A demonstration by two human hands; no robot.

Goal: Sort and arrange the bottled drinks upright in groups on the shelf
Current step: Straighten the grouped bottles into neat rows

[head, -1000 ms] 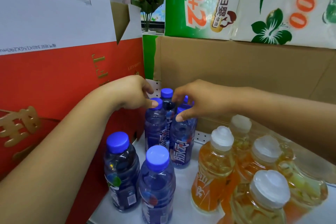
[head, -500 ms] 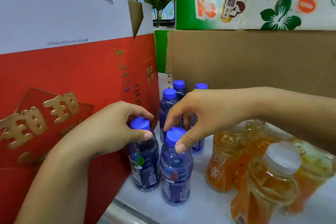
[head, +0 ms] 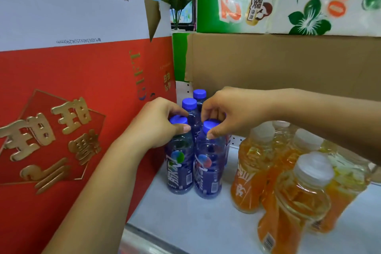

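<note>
Shifted rearward alongside the red box (head: 82,109): left hand (head: 156,125) pinches the box-side blue bottle (head: 179,169) by its cap; right hand (head: 232,113) pinches the outer blue bottle (head: 208,173) likewise.

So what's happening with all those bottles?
A person is lining up drinks on a shelf. The left hand pinches the cap of the left blue bottle, and the right hand pinches the cap of the right blue bottle beside it. Both stand upright in front of the rear blue bottles. The orange drinks stand grouped to the right.
</note>
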